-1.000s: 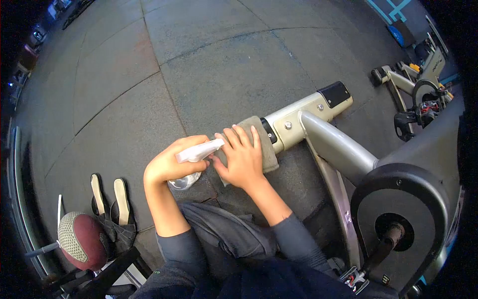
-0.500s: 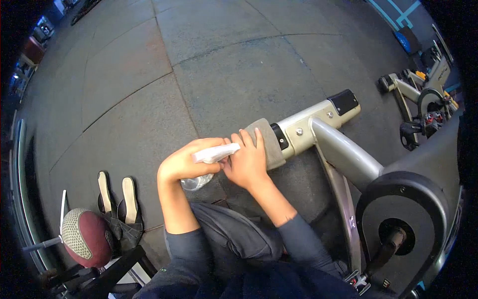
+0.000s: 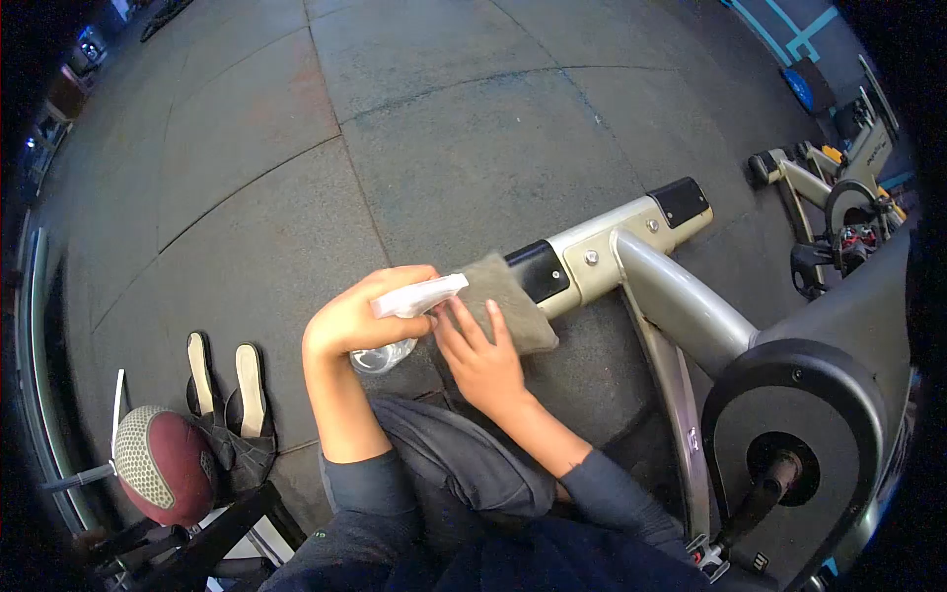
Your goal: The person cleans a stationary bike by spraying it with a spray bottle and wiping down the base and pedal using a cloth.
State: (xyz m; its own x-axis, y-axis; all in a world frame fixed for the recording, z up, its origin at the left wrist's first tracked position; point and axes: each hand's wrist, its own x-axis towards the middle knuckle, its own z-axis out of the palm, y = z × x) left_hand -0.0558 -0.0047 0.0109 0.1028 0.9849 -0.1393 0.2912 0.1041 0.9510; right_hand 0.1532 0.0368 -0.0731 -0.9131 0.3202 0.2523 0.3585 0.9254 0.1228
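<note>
My left hand [image 3: 360,318] is wrapped round a clear spray bottle [image 3: 383,357] with a white top [image 3: 420,296]. A grey-green cloth [image 3: 508,301] lies over the left end of the bike's pale metal foot bar [image 3: 617,242]. On the cloth's lower left part rests my right hand [image 3: 485,360], its fingers spread. Black end covers show on the bar, one of them beside the cloth.
The bike's round black housing [image 3: 797,464] and pedal crank are at the lower right. Black sandals [image 3: 249,395] and a maroon ball-like object [image 3: 168,466] lie at the lower left. Another bike [image 3: 848,202] stands at the far right.
My right hand has slid down and left on the cloth. The cloth has shifted towards me, showing more of the black cover. My left hand still holds the bottle.
</note>
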